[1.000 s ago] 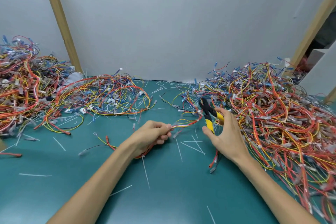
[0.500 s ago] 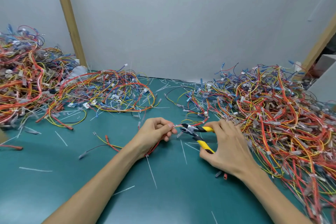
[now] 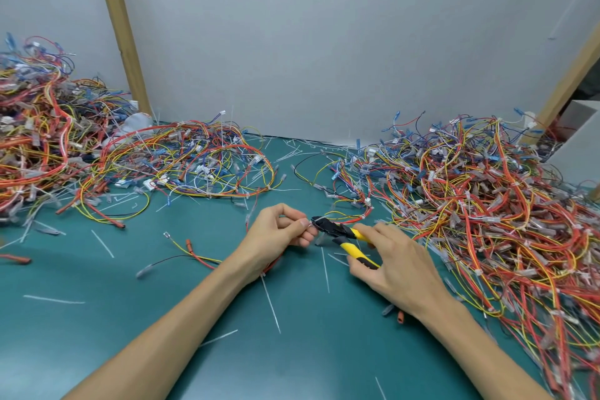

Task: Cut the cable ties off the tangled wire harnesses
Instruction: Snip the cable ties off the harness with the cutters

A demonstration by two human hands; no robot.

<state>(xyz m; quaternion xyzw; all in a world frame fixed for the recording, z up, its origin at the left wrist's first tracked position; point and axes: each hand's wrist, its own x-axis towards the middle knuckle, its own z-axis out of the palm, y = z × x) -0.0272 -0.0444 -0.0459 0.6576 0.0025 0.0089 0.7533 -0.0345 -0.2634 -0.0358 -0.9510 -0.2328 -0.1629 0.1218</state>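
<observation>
Head view, left hand (image 3: 279,234) curled round a small wire harness (image 3: 273,265) above the green table (image 3: 130,318), fingertips pinching what seems a white cable tie (image 3: 313,221), right hand (image 3: 393,263) gripping yellow-handled cutters (image 3: 341,232), black tip at that tie, tangled harness heap (image 3: 487,204) just right

Left harness heap (image 3: 48,146), right harness heap (image 3: 487,204) on table (image 3: 130,318); cutters (image 3: 337,230) between them; wall (image 3: 324,42) behind.

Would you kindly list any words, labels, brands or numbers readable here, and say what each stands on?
No text is readable here.
Yellow-and-black-handled cutters in the right hand: no brand visible.
Red-and-yellow wire harness pinched by the left hand: no label visible.
White connectors in the tangled multicoloured wire piles: too small and blurred to read.
</observation>
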